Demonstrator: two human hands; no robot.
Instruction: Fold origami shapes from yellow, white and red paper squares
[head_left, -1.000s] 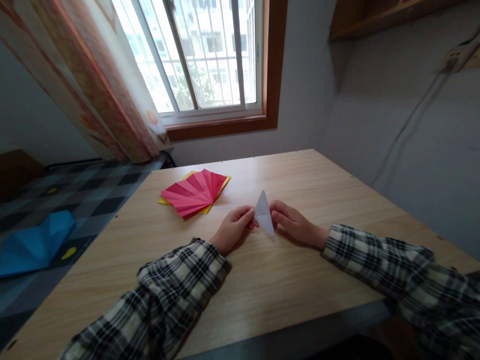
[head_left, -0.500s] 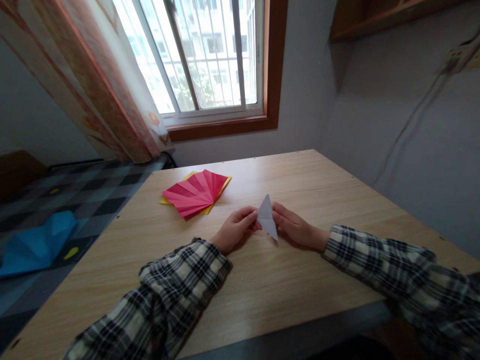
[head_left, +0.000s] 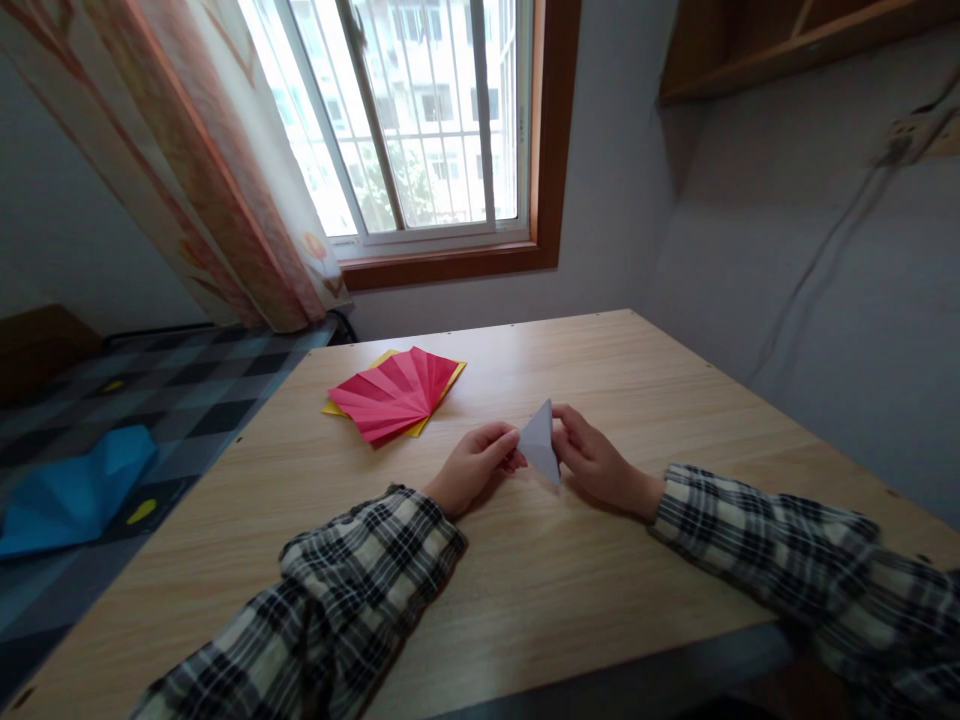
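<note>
Folded paper piece: white to pale grey, small, creased into narrow kite-like triangle with sharp tips at top and bottom. Pose: standing on edge, upper tip pointing up and away, lower tip angled down toward near edge of wooden table. Lifted just above tabletop, roughly at table's middle, slightly toward near side. Pinched at its left edge by left hand and at its right edge by right hand.
</note>
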